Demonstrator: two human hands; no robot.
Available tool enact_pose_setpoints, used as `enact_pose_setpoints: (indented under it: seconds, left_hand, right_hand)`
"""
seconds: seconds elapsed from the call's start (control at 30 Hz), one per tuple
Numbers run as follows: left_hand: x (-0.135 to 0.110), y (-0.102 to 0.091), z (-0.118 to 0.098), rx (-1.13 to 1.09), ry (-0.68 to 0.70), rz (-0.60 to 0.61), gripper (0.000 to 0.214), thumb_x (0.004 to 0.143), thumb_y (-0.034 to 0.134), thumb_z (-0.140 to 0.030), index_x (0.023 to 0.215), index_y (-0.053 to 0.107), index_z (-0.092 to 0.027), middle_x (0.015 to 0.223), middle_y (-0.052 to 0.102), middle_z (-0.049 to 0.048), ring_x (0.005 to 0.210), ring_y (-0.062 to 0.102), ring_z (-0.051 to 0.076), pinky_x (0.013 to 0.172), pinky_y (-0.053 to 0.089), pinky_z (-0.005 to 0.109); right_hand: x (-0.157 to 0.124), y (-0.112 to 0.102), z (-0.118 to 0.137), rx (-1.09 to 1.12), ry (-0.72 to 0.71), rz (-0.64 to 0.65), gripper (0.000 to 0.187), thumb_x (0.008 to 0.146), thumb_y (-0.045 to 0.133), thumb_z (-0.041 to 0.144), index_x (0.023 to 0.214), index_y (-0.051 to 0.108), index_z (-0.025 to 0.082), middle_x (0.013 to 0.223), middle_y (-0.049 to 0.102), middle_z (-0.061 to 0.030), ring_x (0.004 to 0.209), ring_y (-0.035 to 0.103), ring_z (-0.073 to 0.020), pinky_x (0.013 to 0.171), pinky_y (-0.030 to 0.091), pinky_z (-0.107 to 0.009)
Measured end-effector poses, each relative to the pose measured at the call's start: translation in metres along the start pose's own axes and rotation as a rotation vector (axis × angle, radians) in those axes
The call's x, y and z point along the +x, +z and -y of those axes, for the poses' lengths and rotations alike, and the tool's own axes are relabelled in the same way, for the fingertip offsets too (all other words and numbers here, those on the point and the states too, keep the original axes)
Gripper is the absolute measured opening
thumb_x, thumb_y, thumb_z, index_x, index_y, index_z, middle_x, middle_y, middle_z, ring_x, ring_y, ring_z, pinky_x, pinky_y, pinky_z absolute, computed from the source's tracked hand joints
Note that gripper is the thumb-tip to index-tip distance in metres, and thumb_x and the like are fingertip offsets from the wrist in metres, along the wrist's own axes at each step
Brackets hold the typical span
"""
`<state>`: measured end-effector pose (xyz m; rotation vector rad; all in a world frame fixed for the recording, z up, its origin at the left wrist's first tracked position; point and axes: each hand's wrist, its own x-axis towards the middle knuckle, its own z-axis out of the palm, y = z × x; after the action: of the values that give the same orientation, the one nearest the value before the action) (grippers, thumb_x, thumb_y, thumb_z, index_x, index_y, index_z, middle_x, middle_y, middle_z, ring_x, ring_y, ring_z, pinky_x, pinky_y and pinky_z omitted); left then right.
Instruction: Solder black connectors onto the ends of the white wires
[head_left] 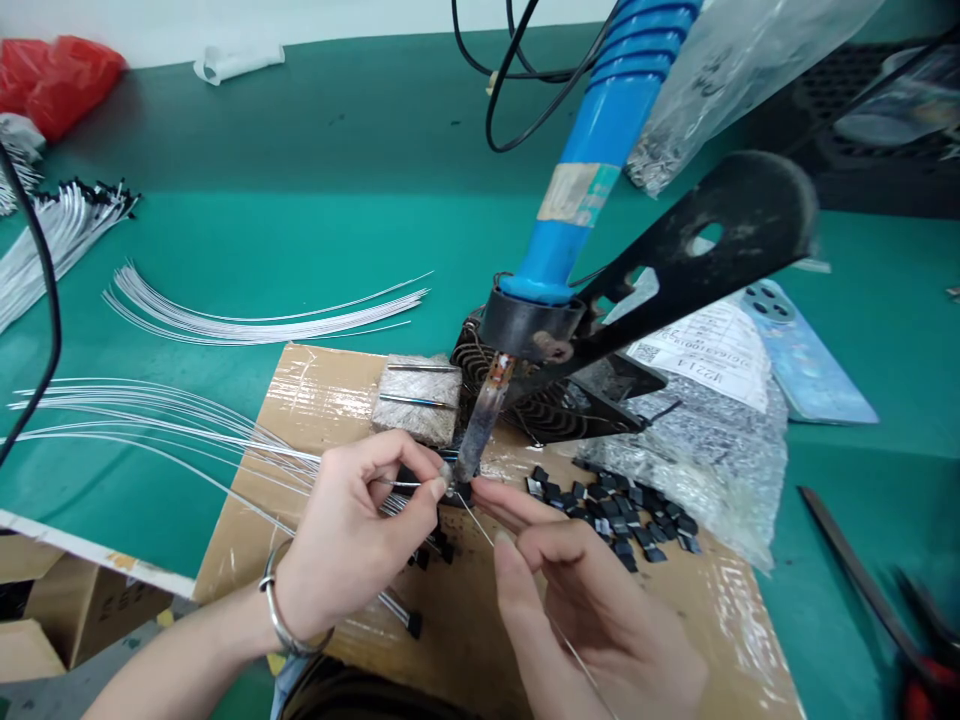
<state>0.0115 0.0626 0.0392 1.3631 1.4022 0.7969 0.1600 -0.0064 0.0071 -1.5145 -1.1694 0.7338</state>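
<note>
Careful here: the left hand and right hand are each pinching thin silver wires, right by a small black part at lower center under the soldering iron's tip, so one slip could mean a burn.

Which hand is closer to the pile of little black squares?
Your answer: the right hand. It sits just below the pile of small black pieces. The left hand is farther off, beyond the soldering iron.
</note>
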Motion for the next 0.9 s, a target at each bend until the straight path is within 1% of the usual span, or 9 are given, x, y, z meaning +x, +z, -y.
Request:
enact_pose_setpoints:
  seconds: [0.1, 0.23, 0.4, 0.53, 0.73, 0.8, 0.9]
  left_hand:
    - [-0.0004, 0.0, -0.0004, -0.012, -0.001, 0.009, 0.01, 0.081, 0.066, -0.018, 0.071, 0.066, -0.015, 0.078, 0.076, 0.0068, 0.049, 0.027, 0.007, 0.046, 0.02, 0.024]
    - [-0.0002, -0.0004, -0.0004, -0.024, -0.005, 0.014, 0.01, 0.082, 0.066, -0.018, 0.072, 0.066, -0.016, 0.078, 0.076, 0.0061, 0.05, 0.027, 0.008, 0.046, 0.021, 0.024]
    - [-0.0019, -0.0008, 0.0019, -0.012, -0.025, 0.017, 0.011, 0.083, 0.066, -0.021, 0.073, 0.066, -0.016, 0.077, 0.074, 0.0062, 0.052, 0.03, 0.009, 0.049, 0.024, 0.025]
    - [-0.0029, -0.0005, 0.0033, -0.002, -0.031, 0.02, 0.013, 0.084, 0.065, -0.024, 0.074, 0.066, -0.017, 0.075, 0.072, 0.0057, 0.053, 0.03, 0.01, 0.05, 0.025, 0.026]
    - [-0.0023, -0.0009, 0.0008, -0.005, -0.007, 0.021, 0.012, 0.083, 0.065, -0.021, 0.072, 0.065, -0.016, 0.072, 0.071, 0.0046, 0.051, 0.027, 0.009, 0.047, 0.021, 0.026]
    - [-0.002, -0.0008, 0.0005, -0.006, -0.014, 0.02, 0.011, 0.082, 0.065, -0.02, 0.072, 0.065, -0.016, 0.073, 0.072, 0.0048, 0.05, 0.027, 0.009, 0.047, 0.02, 0.025]
    - [-0.0016, -0.0002, 0.0013, -0.006, -0.029, 0.024, 0.009, 0.082, 0.065, -0.02, 0.074, 0.066, -0.016, 0.076, 0.074, 0.0057, 0.051, 0.028, 0.009, 0.047, 0.021, 0.026]
  right_hand:
    - [-0.0002, 0.0, -0.0003, -0.006, 0.014, 0.009, 0.022, 0.096, 0.069, 0.02, 0.076, 0.062, 0.025, 0.114, 0.085, -0.0066, 0.102, 0.083, -0.0206, 0.086, 0.064, -0.024]
    - [-0.0002, 0.0, -0.0006, 0.0, 0.015, 0.024, 0.02, 0.096, 0.07, 0.021, 0.077, 0.063, 0.024, 0.113, 0.085, -0.0084, 0.101, 0.083, -0.0223, 0.085, 0.064, -0.026]
    - [0.0002, 0.0015, -0.0008, -0.002, -0.003, -0.002, 0.02, 0.095, 0.071, 0.021, 0.077, 0.063, 0.025, 0.111, 0.086, -0.0071, 0.101, 0.083, -0.0205, 0.085, 0.063, -0.023]
    - [0.0001, 0.0008, -0.0012, 0.005, -0.017, -0.003, 0.018, 0.093, 0.073, 0.02, 0.077, 0.065, 0.024, 0.111, 0.086, -0.0098, 0.097, 0.084, -0.0239, 0.082, 0.066, -0.028]
    - [-0.0005, -0.0007, -0.0009, -0.008, -0.01, 0.015, 0.021, 0.096, 0.069, 0.02, 0.077, 0.062, 0.026, 0.114, 0.085, -0.0032, 0.101, 0.083, -0.017, 0.083, 0.061, -0.019]
    - [-0.0009, -0.0002, -0.0013, -0.006, 0.001, 0.017, 0.021, 0.096, 0.069, 0.021, 0.078, 0.062, 0.025, 0.115, 0.085, -0.0032, 0.102, 0.082, -0.0165, 0.083, 0.061, -0.019]
    - [-0.0015, 0.0006, -0.0028, -0.008, 0.007, 0.023, 0.02, 0.097, 0.07, 0.022, 0.078, 0.063, 0.025, 0.114, 0.085, -0.005, 0.102, 0.082, -0.0176, 0.086, 0.061, -0.021]
